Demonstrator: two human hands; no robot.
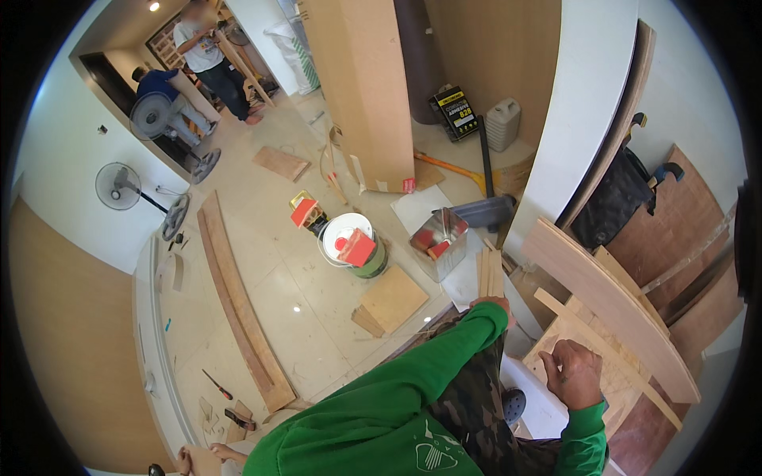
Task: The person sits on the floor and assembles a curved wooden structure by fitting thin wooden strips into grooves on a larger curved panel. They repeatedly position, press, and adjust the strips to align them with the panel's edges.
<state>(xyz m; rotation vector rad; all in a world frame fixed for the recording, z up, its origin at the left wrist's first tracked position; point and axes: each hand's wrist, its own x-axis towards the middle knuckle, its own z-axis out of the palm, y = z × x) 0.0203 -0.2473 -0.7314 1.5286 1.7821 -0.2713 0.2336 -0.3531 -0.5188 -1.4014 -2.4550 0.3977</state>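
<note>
The left hand [493,307] grips the ends of narrow, flat, light-tan wooden strips [490,272], just beside an open metal tin [453,260]. The right hand [575,371] curls near a long, pale wooden batten [619,366]; I cannot tell whether its fingers grip anything.

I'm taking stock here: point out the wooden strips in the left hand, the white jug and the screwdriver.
Wooden strips [490,274]: head view, middle of their exposed length.
White jug [502,127]: head view, side of its body.
Screwdriver [227,393]: head view, on its handle.
</note>
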